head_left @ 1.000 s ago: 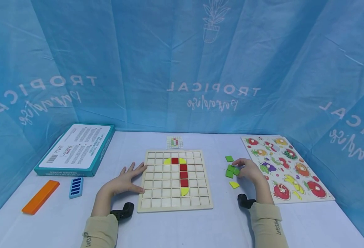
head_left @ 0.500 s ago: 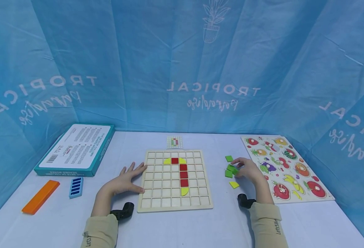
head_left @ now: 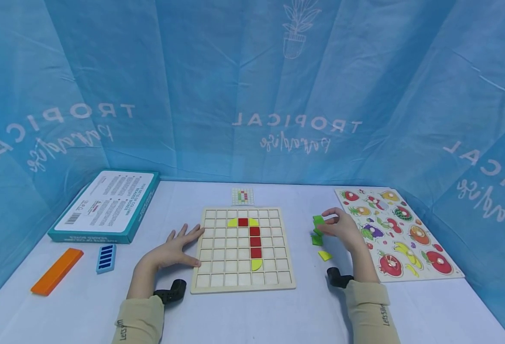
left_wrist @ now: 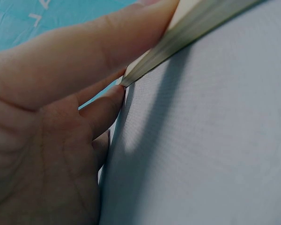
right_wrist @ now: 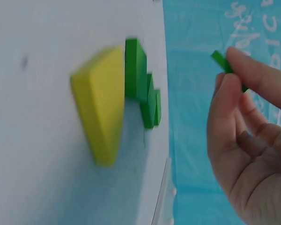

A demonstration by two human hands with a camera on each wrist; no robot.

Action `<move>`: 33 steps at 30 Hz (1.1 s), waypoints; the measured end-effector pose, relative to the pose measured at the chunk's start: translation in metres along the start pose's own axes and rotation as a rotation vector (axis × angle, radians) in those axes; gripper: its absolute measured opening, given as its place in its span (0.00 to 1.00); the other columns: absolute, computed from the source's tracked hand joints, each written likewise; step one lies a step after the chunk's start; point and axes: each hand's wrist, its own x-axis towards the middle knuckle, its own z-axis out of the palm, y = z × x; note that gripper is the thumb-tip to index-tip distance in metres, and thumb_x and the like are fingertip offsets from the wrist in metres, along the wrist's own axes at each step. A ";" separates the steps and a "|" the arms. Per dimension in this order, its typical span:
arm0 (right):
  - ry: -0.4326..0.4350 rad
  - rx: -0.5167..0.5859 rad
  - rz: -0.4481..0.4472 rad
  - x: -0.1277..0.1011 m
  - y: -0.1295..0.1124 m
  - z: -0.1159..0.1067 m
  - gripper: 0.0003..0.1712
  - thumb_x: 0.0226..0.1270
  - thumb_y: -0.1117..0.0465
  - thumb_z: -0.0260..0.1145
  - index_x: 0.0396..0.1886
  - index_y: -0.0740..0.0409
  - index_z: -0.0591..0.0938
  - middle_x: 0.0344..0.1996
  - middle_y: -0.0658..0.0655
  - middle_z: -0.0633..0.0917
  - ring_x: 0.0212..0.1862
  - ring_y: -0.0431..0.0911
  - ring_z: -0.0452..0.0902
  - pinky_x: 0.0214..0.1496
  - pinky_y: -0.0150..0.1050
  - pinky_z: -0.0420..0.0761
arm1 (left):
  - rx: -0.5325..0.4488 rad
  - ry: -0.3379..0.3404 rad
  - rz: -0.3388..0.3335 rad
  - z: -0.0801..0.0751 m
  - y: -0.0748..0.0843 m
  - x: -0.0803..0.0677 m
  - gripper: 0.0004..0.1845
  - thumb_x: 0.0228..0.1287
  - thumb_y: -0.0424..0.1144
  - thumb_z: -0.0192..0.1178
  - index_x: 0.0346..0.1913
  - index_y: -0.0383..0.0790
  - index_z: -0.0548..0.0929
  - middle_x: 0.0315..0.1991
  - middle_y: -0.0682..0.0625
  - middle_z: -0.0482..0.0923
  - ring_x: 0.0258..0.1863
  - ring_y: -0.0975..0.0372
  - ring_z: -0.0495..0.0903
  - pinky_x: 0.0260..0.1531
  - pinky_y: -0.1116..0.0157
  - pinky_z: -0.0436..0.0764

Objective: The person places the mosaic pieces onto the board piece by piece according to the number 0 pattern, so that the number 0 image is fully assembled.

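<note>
While the left grip (head_left: 176,249), fingers spread, touches the left rim of the grid board (head_left: 244,289), probably to steady it, the right grip (head_left: 343,230) pinches a green tile (right_wrist: 220,60) off the desk (head_left: 303,267), leaving part of its edge free; bare desk runs from the loose green tiles (head_left: 317,240) to the board, whereas the fruit puzzle (head_left: 364,198) crowds the right

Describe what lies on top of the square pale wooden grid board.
Four red square tiles and three yellow round-edged tiles sit on the board; the left hand touches its left edge. Whatever lies beneath those tiles is covered and cannot be seen.
</note>
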 end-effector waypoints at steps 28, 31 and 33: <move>-0.117 0.157 -0.038 0.001 -0.025 0.036 0.15 0.59 0.59 0.67 0.45 0.60 0.80 0.31 0.55 0.82 0.36 0.55 0.74 0.36 0.39 0.77 | -0.005 0.001 0.003 -0.001 0.001 -0.001 0.55 0.36 0.47 0.73 0.70 0.37 0.56 0.72 0.39 0.43 0.70 0.43 0.28 0.66 0.44 0.25; -0.119 0.153 -0.036 0.000 -0.026 0.037 0.16 0.59 0.58 0.66 0.45 0.60 0.80 0.32 0.55 0.82 0.37 0.54 0.75 0.38 0.39 0.78 | -0.003 0.000 0.001 -0.001 0.001 -0.001 0.55 0.36 0.47 0.73 0.70 0.37 0.56 0.72 0.39 0.43 0.70 0.43 0.28 0.66 0.44 0.25; -0.122 0.161 -0.034 0.000 -0.027 0.039 0.16 0.59 0.58 0.67 0.45 0.60 0.80 0.33 0.55 0.83 0.39 0.53 0.76 0.41 0.40 0.78 | 0.003 0.001 0.003 -0.001 0.001 -0.001 0.55 0.36 0.47 0.72 0.70 0.37 0.56 0.72 0.39 0.43 0.70 0.43 0.29 0.66 0.44 0.25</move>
